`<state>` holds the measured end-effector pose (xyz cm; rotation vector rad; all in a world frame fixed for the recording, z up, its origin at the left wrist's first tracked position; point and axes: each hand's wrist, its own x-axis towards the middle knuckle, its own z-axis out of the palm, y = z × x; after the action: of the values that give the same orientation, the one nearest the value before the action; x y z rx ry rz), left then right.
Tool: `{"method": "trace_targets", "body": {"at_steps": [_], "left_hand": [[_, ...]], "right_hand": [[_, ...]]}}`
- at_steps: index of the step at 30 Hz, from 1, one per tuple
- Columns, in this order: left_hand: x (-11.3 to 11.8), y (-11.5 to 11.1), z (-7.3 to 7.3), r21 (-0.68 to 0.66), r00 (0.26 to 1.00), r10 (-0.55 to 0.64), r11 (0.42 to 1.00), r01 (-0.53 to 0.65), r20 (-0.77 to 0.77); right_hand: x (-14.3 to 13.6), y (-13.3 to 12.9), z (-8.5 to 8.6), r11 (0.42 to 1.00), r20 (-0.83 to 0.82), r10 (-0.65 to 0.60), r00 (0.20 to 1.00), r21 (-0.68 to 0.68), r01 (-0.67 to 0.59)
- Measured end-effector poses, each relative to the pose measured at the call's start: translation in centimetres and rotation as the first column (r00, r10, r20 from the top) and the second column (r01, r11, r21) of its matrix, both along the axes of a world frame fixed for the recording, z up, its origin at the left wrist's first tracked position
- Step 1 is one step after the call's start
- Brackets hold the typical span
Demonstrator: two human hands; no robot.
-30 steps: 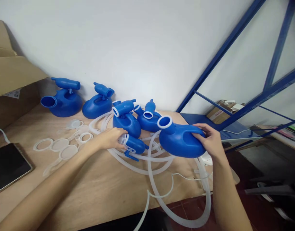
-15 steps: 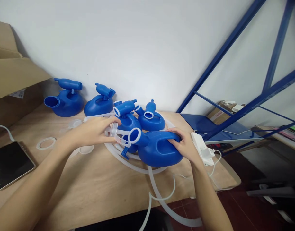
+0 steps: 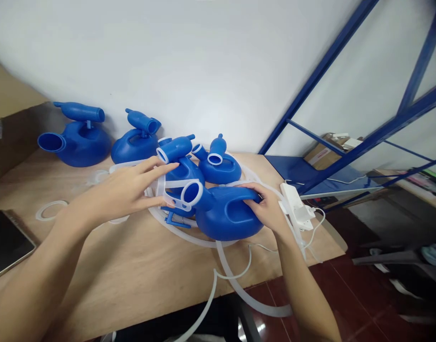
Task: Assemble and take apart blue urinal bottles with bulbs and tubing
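Note:
My right hand (image 3: 266, 206) is wrapped round the handle of a blue plastic urinal bottle (image 3: 228, 225), which lies with its white-rimmed mouth toward my left hand. My left hand (image 3: 120, 190) holds a translucent cap (image 3: 161, 189) between its thumb below and fingers above. Translucent straps run from the cap to the bottle's neck. Close behind stand two more blue urinal bottles, each topped by a blue funnel-shaped piece (image 3: 177, 148); the rear bottle (image 3: 221, 172) is partly hidden. A blue bracket-like part (image 3: 178, 222) shows beneath the cap.
Clear tubing (image 3: 235, 285) loops under the bottles and over the table's front edge. Two blue bottles (image 3: 84, 147) stand by the wall at left. A white ring (image 3: 43, 205), a dark tablet (image 3: 6, 242), a cardboard box (image 3: 11, 142) and a power strip (image 3: 292, 199) surround the work. A blue metal rack (image 3: 321, 71) stands right.
My view has shifted, so most things sit lower-left or higher in it. My left fingers have spread wider around the cap near the bottle's mouth. My right hand keeps its hold on the handle.

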<state>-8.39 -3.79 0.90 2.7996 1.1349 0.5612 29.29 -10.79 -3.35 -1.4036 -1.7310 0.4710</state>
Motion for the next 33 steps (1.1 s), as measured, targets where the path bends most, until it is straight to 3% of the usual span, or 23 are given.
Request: {"method": "trace_targets", "body": {"at_steps": [5,8,14,19,22,25,30,33], "left_hand": [[-1.9,-0.7,1.9,0.116,0.995,-0.016,0.993,0.005,0.096],[-2.5,-1.1,1.9,0.129,0.986,-0.085,0.989,0.067,0.142],[0.6,-2.4,0.5,0.057,0.996,-0.041,0.997,0.045,-0.08],[2.5,-2.6,0.2,0.104,0.991,-0.057,0.992,0.07,-0.119],[4.3,-2.6,-1.0,0.188,0.98,-0.094,0.974,0.127,-0.173],[5.7,-2.3,-3.2,0.313,0.978,-0.119,0.935,0.169,-0.172],[5.3,-1.4,-6.8,0.454,0.973,-0.222,0.874,0.172,0.059],[5.0,-1.6,-7.0,0.514,0.935,-0.286,0.846,0.145,0.207]], "right_hand": [[0.4,-0.1,-0.6,1.0,0.048,0.016,0.999,0.024,-0.017],[0.6,-0.1,-0.6,0.999,0.049,0.031,0.998,0.008,-0.031],[0.6,0.1,-0.5,1.0,0.054,0.004,0.999,-0.002,-0.004],[-0.5,-0.2,-0.2,0.997,0.074,0.075,0.994,-0.011,-0.074],[-1.1,-0.6,0.1,0.996,0.076,0.083,0.994,-0.017,-0.082],[-1.5,-1.5,0.3,0.999,0.135,0.042,0.99,-0.012,-0.04],[-2.1,-3.2,1.3,0.999,0.252,-0.026,0.967,0.043,0.015],[-2.8,-4.0,2.2,0.998,0.28,-0.003,0.96,0.056,-0.014]]}}
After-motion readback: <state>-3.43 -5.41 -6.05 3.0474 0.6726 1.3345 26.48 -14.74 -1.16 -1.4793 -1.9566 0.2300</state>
